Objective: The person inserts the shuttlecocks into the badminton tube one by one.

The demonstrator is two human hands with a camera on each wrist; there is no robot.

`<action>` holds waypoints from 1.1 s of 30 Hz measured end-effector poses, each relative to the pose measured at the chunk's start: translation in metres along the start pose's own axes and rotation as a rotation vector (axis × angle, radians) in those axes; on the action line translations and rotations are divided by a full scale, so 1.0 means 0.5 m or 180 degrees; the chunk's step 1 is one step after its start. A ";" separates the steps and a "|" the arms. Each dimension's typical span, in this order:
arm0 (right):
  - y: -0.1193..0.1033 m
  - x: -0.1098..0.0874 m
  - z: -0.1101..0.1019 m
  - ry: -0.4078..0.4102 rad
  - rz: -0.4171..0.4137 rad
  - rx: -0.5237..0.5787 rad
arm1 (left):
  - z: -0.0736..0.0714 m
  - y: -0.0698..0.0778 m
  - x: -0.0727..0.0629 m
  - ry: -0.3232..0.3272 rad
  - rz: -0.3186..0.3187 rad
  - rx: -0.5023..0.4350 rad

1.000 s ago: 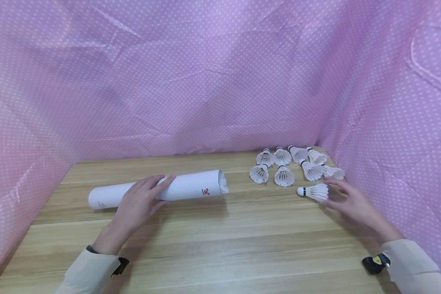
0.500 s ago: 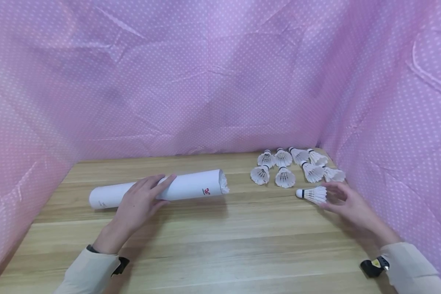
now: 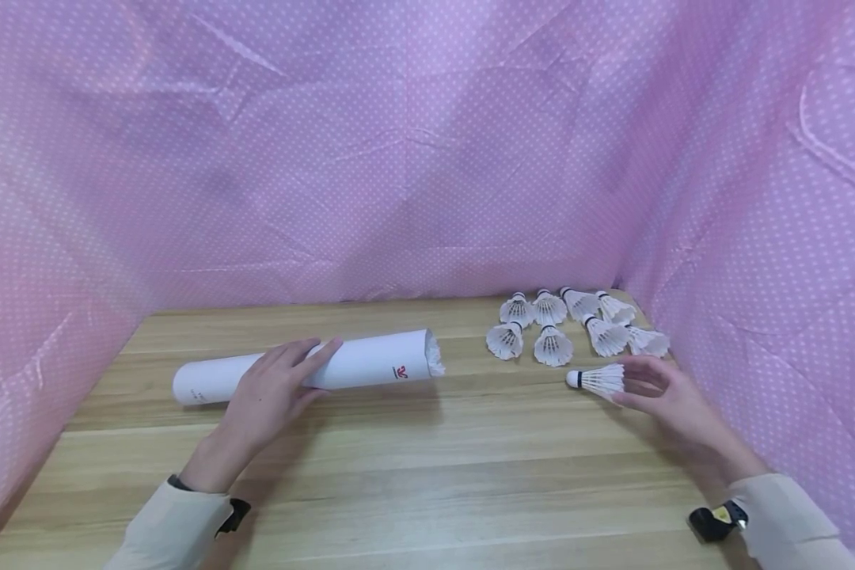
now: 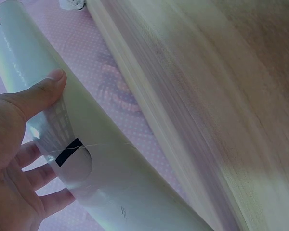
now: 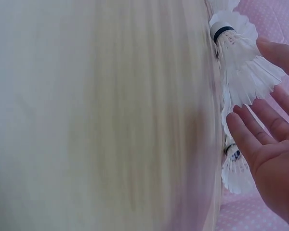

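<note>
A long white shuttlecock tube (image 3: 370,360) lies slantwise on the table, white feathers showing at its right end. My left hand (image 3: 267,396) grips it around the middle; in the left wrist view the thumb (image 4: 50,86) lies on one side of it, the other fingers partly hidden behind. On the right, my right hand (image 3: 673,400) holds a white shuttlecock (image 3: 602,380) by the rim of its feather skirt, thumb and fingers on opposite sides. Its cork points left. In the right wrist view the fingertips meet the skirt of that shuttlecock (image 5: 245,67).
Several more shuttlecocks (image 3: 552,346) lie in two rows at the table's back right corner, just beyond my right hand. Pink dotted cloth (image 3: 399,198) hangs at the back and both sides of the wooden table (image 3: 435,475).
My right hand and the shuttlecock at its fingers have shifted slightly left and toward me. The left hand and the tube stay where they were.
</note>
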State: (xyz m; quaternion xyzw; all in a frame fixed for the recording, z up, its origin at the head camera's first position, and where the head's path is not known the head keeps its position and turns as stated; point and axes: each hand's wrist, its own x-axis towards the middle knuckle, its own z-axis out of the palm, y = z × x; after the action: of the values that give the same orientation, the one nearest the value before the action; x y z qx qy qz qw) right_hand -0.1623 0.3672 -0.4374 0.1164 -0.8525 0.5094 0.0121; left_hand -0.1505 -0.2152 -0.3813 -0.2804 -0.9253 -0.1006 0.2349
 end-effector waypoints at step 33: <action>-0.110 0.062 0.122 -0.0037 -0.0467 0.0623 | -0.001 0.003 -0.004 0.0009 -0.0004 0.0030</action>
State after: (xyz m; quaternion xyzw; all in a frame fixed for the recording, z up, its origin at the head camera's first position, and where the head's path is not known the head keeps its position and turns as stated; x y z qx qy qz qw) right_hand -0.1748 0.2831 -0.4147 0.1820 -0.7880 0.5872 0.0330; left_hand -0.1480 -0.2148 -0.3820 -0.2786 -0.9256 -0.0968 0.2374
